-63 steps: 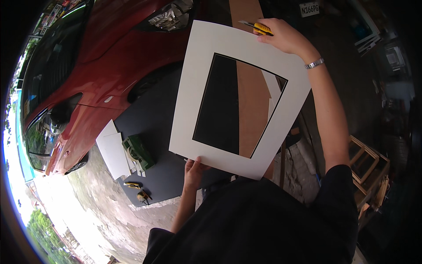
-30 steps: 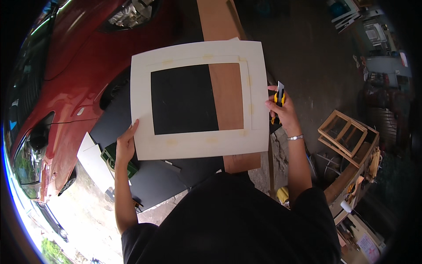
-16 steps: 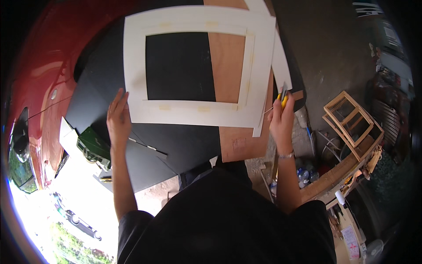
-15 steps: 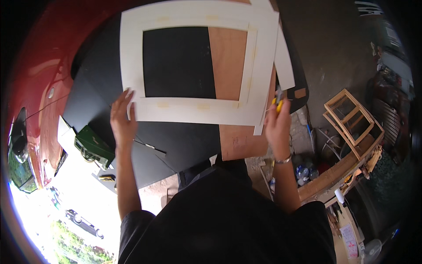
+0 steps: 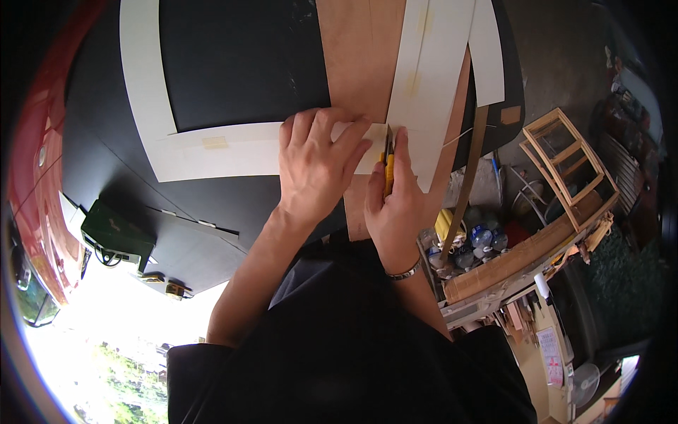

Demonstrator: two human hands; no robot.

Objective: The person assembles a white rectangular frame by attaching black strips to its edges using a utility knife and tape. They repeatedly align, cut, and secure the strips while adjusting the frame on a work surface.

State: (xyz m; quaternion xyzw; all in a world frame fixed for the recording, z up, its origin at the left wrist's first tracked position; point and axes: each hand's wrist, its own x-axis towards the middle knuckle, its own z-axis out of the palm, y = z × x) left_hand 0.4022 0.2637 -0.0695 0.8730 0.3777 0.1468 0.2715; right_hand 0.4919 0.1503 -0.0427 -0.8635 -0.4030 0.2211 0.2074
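Both hands are shifting position on the mat board since the earlier frame: the left hand (image 5: 316,164) is now lying across the lower border instead of hovering by the lower-left corner, and the right hand (image 5: 397,201) is now reaching the inner lower-right corner instead of staying beside the right edge.

White mat board (image 5: 247,154) is lying on the black table (image 5: 120,166), with its right part overlapping a brown wooden board (image 5: 359,53); its opening is showing both surfaces. Left fingers are bending over the border, slightly spread, with the thumb pointing right. Right fingers are pinching a yellow-and-black utility knife (image 5: 388,177), index finger extending along its right side; the blade is pointing up at the inner corner, contact hard to tell. White strip (image 5: 489,63) is lying right of the mat board. Green box-shaped tool (image 5: 113,233) is sitting at the table's left, a yellow-and-black tape measure (image 5: 178,290) near it. Wooden frames (image 5: 565,166) are leaning off to the right.
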